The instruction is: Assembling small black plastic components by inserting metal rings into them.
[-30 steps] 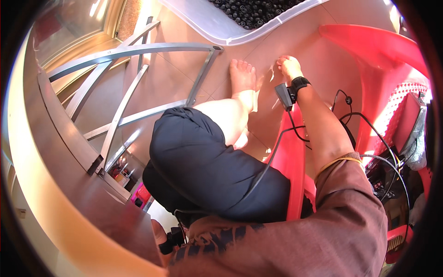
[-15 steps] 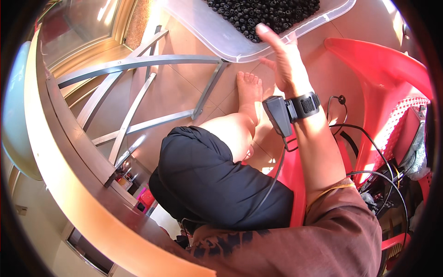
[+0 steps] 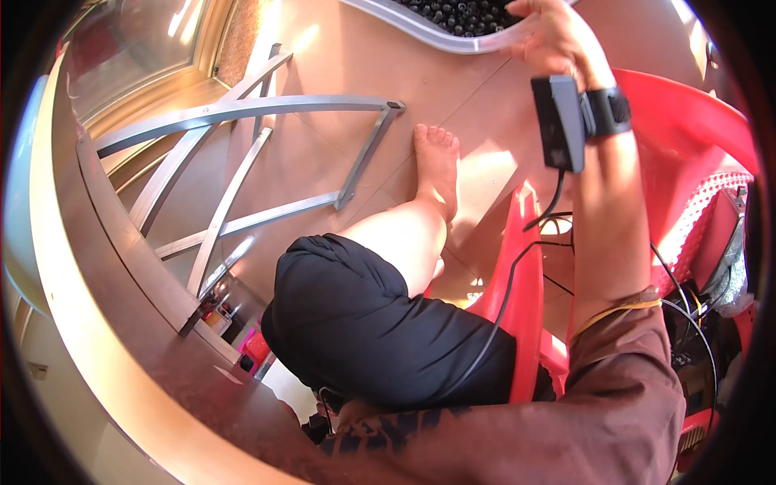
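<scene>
My right hand (image 3: 563, 42) reaches to the top edge of the view and grips the right side of a translucent plastic tub (image 3: 432, 34). Its thumb lies over the rim; the other fingers are partly hidden. Inside the tub is a heap of small, round, dark berries (image 3: 462, 18) that look like blueberries. The upper part of the tub is cut off by the picture's edge. A black strap with a dark box-shaped device (image 3: 559, 123) sits on my right wrist, with a cable hanging from it. My left hand does not show.
A pale table edge (image 3: 77, 307) curves along the left, with crossed metal legs (image 3: 242, 109) beside it. At the right stands a red plastic chair (image 3: 687, 105); cables (image 3: 517, 279) hang nearby. My bare foot (image 3: 436, 162) rests on the tiled floor.
My right hand and the tub have moved up and to the right, and less of the tub shows now. The cable from the wrist device has swung along.
</scene>
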`<move>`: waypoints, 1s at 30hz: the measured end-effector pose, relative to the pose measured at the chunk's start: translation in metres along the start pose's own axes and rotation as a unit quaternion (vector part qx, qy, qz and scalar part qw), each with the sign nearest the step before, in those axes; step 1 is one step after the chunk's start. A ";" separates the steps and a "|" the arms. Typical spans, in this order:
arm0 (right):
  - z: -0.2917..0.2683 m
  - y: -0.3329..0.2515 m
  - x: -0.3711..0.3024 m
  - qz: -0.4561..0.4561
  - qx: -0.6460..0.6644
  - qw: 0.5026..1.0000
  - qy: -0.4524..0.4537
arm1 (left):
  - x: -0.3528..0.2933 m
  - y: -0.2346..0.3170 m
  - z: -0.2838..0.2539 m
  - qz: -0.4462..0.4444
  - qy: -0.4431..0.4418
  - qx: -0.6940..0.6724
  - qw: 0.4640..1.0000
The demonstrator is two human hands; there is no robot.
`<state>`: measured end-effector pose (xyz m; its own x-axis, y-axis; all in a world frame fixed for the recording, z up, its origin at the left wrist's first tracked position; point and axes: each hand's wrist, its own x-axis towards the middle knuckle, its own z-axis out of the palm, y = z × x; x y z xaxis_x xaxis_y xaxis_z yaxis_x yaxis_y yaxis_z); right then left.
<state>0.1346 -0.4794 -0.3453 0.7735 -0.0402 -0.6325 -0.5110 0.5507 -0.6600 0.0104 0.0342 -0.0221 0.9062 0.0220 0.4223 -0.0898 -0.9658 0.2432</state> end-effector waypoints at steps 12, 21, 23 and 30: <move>0.036 -0.006 0.016 -0.165 0.197 0.961 0.104 | 0.001 0.015 0.013 -0.068 0.061 -0.020 0.996; 0.066 0.173 0.055 0.000 -0.271 0.950 0.156 | 0.022 0.056 0.029 -0.025 -0.108 -0.028 0.993; 0.082 0.178 0.066 0.029 -0.323 0.937 0.129 | 0.019 0.050 0.049 0.002 -0.036 -0.029 0.999; 0.042 0.166 0.081 0.008 -0.298 0.883 0.363 | -0.014 0.071 0.136 -0.228 -0.152 -0.278 0.921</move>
<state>0.1281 -0.3564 -0.4885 0.4301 -0.6797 -0.5941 -0.7935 0.0292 -0.6078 0.0480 -0.0697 -0.1297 0.9683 0.2373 -0.0775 0.2071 -0.5904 0.7801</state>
